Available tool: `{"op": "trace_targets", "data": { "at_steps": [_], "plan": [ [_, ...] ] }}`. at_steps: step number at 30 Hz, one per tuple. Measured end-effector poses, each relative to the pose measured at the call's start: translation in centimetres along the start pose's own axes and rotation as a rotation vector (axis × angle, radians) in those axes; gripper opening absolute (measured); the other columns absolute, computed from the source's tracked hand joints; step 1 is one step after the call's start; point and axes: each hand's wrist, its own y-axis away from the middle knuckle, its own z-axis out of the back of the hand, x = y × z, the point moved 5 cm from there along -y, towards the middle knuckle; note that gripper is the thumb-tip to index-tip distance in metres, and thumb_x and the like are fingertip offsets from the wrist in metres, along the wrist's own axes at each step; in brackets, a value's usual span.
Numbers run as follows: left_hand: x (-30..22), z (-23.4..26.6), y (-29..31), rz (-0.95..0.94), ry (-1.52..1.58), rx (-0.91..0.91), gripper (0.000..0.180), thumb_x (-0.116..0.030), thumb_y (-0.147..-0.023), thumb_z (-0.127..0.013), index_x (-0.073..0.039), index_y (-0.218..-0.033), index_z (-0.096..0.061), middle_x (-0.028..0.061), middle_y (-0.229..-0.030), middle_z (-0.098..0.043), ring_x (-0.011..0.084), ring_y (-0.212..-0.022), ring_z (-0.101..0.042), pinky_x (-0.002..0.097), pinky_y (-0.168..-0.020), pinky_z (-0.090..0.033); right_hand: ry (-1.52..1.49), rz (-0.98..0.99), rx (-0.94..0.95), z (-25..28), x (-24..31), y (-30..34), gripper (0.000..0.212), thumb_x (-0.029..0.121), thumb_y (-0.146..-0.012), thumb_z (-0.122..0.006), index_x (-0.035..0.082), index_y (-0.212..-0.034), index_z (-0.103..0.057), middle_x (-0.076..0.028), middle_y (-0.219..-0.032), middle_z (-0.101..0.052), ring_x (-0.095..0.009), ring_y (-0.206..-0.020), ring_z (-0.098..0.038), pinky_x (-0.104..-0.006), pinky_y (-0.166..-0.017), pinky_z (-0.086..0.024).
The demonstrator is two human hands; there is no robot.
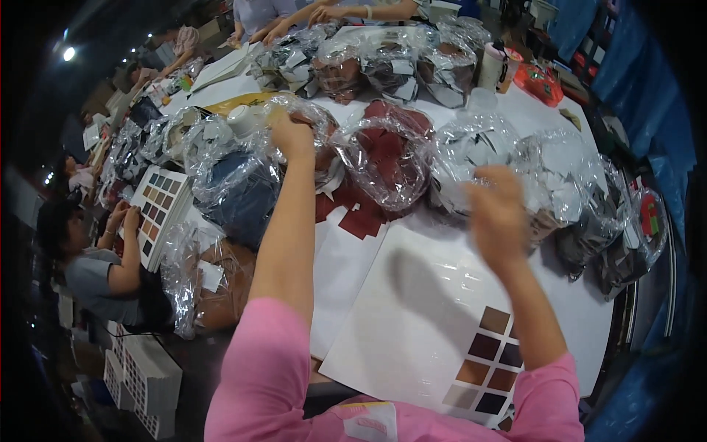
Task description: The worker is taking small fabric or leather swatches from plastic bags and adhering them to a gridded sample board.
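White board [412,309], the largest thing here, lies on the table at six o'clock, with brown and grey swatch squares [490,361] stuck at its lower right corner; pink sleeves hide its near edge. Clear plastic bags of cut pieces [387,155] crowd from nine to three o'clock, their contents hard to read through glare. The left hand [292,135], at eleven o'clock, reaches into one bag; its grip is hidden. The right hand [499,214], at two o'clock, is motion-blurred, so its grip cannot be told.
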Motion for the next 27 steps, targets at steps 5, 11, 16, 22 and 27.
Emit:
{"op": "trace_targets", "data": {
  "at_steps": [5, 11, 16, 22, 27],
  "plan": [
    [3.5, -5.7, 0.0, 0.085, -0.517, 0.627, 0.027, -0.020, -0.086, -0.057, -0.002, -0.102, -0.069, 0.0170, -0.100, -0.067, 0.0352, -0.101, -0.064, 0.0460, -0.089, -0.048, -0.162, -0.010, 0.362, -16.7, 2.2, -5.3, 0.019, -0.001, -0.072, -0.058, 0.002, -0.090, -0.062, -0.012, -0.092, -0.058, -0.031, -0.094, -0.055, -0.0403, -0.082, -0.046],
    [2.0, -3.0, 0.5, 0.087, -0.216, 0.373, 0.019, -0.017, -0.083, -0.062, -0.003, -0.091, -0.070, 0.0178, -0.093, -0.067, 0.0344, -0.088, -0.067, 0.0386, -0.077, -0.053, 0.095, -0.098, 0.508, -21.1, 0.0, -4.6, 0.013, 0.005, -0.073, -0.062, 0.004, -0.086, -0.061, -0.015, -0.087, -0.060, -0.034, -0.091, -0.058, -0.0446, -0.079, -0.047],
    [-0.4, -0.7, 1.2, 0.022, -0.033, -0.017, 0.017, -0.015, -0.088, -0.055, -0.001, -0.087, -0.065, 0.0201, -0.093, -0.061, 0.0379, -0.089, -0.059, 0.0472, -0.076, -0.045, -0.199, -0.259, 0.271, -18.9, -0.4, -5.9, 0.011, 0.004, -0.074, -0.065, 0.003, -0.083, -0.059, -0.014, -0.085, -0.059, -0.035, -0.085, -0.059, -0.0444, -0.073, -0.045],
    [-2.0, 1.9, 2.1, 0.046, -0.097, 0.070, 0.019, -0.023, -0.092, -0.054, -0.008, -0.090, -0.065, 0.0158, -0.096, -0.063, 0.0377, -0.088, -0.062, 0.0482, -0.073, -0.048, -0.167, -0.169, 0.084, -14.2, 1.6, -7.5, 0.009, 0.007, -0.077, -0.068, 0.005, -0.083, -0.062, -0.008, -0.084, -0.056, -0.027, -0.083, -0.056, -0.0376, -0.073, -0.045],
    [-1.8, 0.3, 1.9, -0.072, -0.248, 0.239, 0.019, -0.024, -0.089, -0.054, -0.010, -0.091, -0.067, 0.0136, -0.094, -0.066, 0.0341, -0.089, -0.064, 0.0456, -0.076, -0.050, -0.302, -0.375, -0.002, -10.8, -0.5, -5.6, 0.008, 0.003, -0.081, -0.064, 0.003, -0.088, -0.059, -0.009, -0.081, -0.055, -0.024, -0.071, -0.056, -0.0320, -0.066, -0.044]
  ]
}}
